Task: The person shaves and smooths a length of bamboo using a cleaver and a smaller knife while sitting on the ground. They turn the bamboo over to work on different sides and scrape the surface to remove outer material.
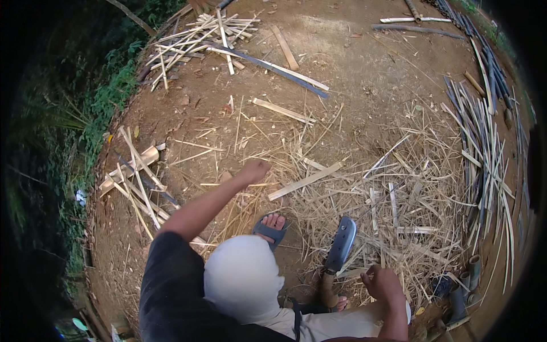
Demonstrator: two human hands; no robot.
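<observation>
My left hand (254, 171) is stretched forward, its fingers closed in a fist above the ground; whatever may be inside it is hidden. My right hand (385, 285) hovers beside my right thigh with its fingers curled in, and I cannot make out anything between them. Left of it is a broad dark machete blade (342, 242), pointing forward, on a wooden handle (327, 289) near my right foot. No hand touches that machete. A pale split bamboo strip (306, 181) lies just beyond and right of my left hand.
Thin bamboo shavings (410, 199) cover the ground to the right. Piles of split bamboo (228, 34) lie at the far left and of long slats (484, 154) at the right edge. Bamboo pieces (142, 171) lie left. My sandalled left foot (271, 228) is in front. Green plants (108, 102) border the left.
</observation>
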